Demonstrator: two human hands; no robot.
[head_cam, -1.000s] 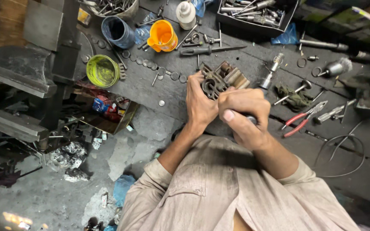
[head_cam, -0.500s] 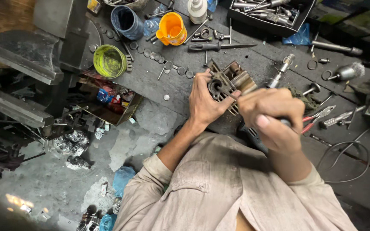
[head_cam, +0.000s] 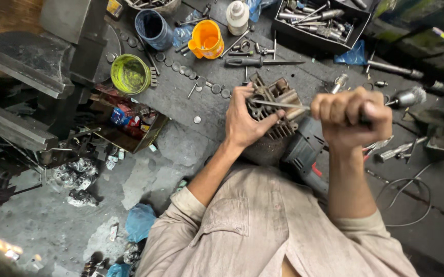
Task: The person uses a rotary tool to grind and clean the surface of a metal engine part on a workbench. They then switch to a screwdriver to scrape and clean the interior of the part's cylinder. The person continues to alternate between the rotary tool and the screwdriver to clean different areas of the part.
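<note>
Nearest, a grey power tool (head_cam: 304,151) lies on the surface (head_cam: 437,205). The left hand (head_cam: 245,120) grips a finned engine cylinder head (head_cam: 276,102); the right hand (head_cam: 352,118) is fisted around a thin metal rod (head_cam: 278,104) poking into it. Farther left sit an orange cup (head_cam: 206,38) and a green tub (head_cam: 129,74).

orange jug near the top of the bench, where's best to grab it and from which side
Probably by the handle on the orange jug, which sticks out on its left side in the head view. Come in from that side, between it and the blue cup; the white bottle crowds its right. It stands upright and open-topped, so keep it level.
</note>
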